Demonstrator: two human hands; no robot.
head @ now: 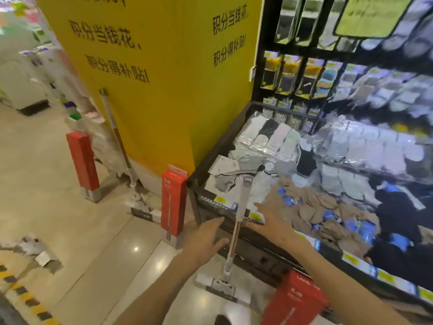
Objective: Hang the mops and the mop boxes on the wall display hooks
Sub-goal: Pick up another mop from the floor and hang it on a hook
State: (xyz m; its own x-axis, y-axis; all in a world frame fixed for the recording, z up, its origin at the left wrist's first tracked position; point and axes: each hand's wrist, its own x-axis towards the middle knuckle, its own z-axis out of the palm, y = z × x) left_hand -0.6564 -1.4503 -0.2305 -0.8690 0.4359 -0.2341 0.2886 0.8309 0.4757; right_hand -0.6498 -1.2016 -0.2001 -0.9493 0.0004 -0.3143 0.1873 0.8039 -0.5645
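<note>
A large yellow pillar (pixel 152 90) with black printed characters is standing at the far centre, and to its right a black wire display rack (pixel 339 55) is carrying rows of packaged goods. Below the rack, a black mesh bin (pixel 210 202) is holding heaps of packaged socks. Three red mop boxes are standing upright on the tiled floor (pixel 82 242): one (pixel 82 160) at the far left beside the pillar, one (pixel 173 205) at the pillar's near corner just beside the bin, and one (pixel 295 301) near, at the lower right. Two mops are showing: one mop (pixel 117 137) is leaning against the pillar between the first two boxes, and a second mop (pixel 239 221) is standing with its flat head on the floor and its handle leaning against the bin's near edge. Both hands are reaching toward this second mop with fingers straight and released, gripping nothing: the left hand (pixel 206 238) is just left of the handle, and the right hand (pixel 269 221) is just right of it.
</note>
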